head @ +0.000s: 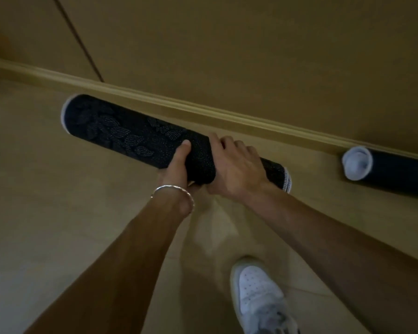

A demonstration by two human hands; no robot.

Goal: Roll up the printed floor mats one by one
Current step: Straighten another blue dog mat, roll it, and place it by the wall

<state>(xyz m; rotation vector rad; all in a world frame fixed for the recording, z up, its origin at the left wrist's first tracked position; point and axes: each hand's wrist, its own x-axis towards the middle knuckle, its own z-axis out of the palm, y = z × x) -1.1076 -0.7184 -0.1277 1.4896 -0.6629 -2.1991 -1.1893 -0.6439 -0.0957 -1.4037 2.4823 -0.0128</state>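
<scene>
A white shoe [258, 295] stands on the tan floor [46, 213], below both forearms. Beyond it, the left hand [176, 168] (a silver bangle [173, 192] on its wrist) curls around a rolled dark mat [135, 137], thumb lying on top, fingers hidden beneath. The right hand [234, 165] grips the same roll just beside it, fingers wrapped over the far side. The mat runs along a baseboard [203, 110] past the fingertips. A second roll [391, 173] lies well right of the right hand.
</scene>
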